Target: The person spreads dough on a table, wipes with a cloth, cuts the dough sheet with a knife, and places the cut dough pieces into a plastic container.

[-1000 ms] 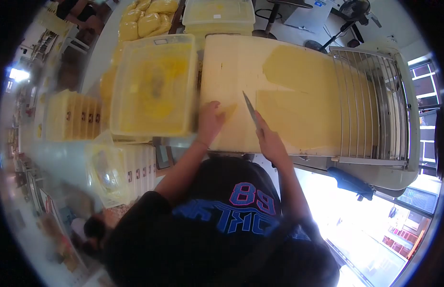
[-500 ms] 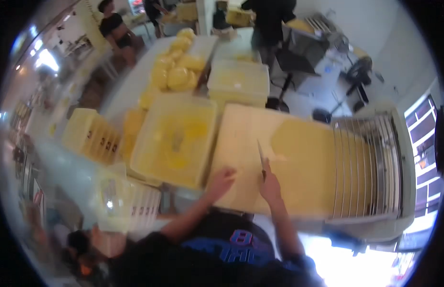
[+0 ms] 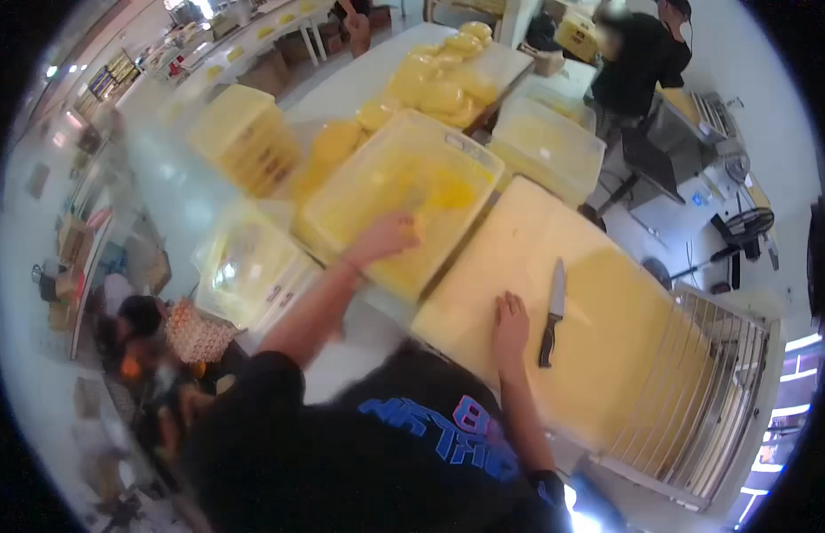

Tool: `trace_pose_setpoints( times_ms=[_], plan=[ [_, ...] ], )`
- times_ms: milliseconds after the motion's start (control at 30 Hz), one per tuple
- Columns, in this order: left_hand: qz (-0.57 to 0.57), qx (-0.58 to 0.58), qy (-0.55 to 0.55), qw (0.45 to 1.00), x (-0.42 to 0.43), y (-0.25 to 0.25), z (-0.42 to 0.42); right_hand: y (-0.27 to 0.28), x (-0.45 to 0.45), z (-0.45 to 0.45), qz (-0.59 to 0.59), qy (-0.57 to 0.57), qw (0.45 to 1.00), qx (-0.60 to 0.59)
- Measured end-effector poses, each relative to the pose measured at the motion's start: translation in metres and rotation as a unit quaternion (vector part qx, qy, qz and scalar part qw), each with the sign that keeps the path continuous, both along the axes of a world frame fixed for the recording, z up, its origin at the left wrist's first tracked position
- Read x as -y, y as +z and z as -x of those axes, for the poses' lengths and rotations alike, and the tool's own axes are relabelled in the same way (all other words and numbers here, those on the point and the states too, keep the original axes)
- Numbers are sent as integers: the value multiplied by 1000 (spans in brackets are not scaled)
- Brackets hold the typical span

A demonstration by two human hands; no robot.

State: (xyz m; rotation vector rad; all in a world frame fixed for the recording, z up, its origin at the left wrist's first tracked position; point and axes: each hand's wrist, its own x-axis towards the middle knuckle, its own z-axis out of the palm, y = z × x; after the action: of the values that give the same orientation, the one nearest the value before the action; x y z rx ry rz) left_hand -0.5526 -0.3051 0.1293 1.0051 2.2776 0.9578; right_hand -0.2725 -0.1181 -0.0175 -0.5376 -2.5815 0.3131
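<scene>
My left hand is over the near part of a translucent tub with yellow residue, its fingers closed on a small pale yellow piece. My right hand lies flat on the pale board, holding nothing. Just right of it a knife with a black handle rests on the board, blade pointing away from me. A thin yellow dough sheet covers the right side of the board and runs under the wire rack.
The wire rack stands at the board's right end. Bagged yellow dough and another tub are beyond. Stacked containers and a clear lidded box lie left. A co-worker stands at the back right.
My left hand has moved from the board to over the tub. The knife has left my right hand and lies on the board. The view has turned.
</scene>
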Motion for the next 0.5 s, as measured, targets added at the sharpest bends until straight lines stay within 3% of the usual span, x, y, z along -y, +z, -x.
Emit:
trace_pose_setpoints(
  times_ms=[133,300,400,467,500],
  plan=[
    [54,-75,-124,988,-4,-16,16,15,-1,-13,76,-20,997,21],
    [146,-107,-228,957,-25,-41,10,15,1,-13,79,-40,996,0],
    [128,-78,-236,960,-24,-59,5,13,5,-14,73,-47,996,1],
    [170,-130,-280,936,-25,-69,2,13,1,-14,54,-52,997,-17],
    [116,-158,-281,940,-20,-79,1,11,2,-14,39,-55,997,-33]
  ],
)
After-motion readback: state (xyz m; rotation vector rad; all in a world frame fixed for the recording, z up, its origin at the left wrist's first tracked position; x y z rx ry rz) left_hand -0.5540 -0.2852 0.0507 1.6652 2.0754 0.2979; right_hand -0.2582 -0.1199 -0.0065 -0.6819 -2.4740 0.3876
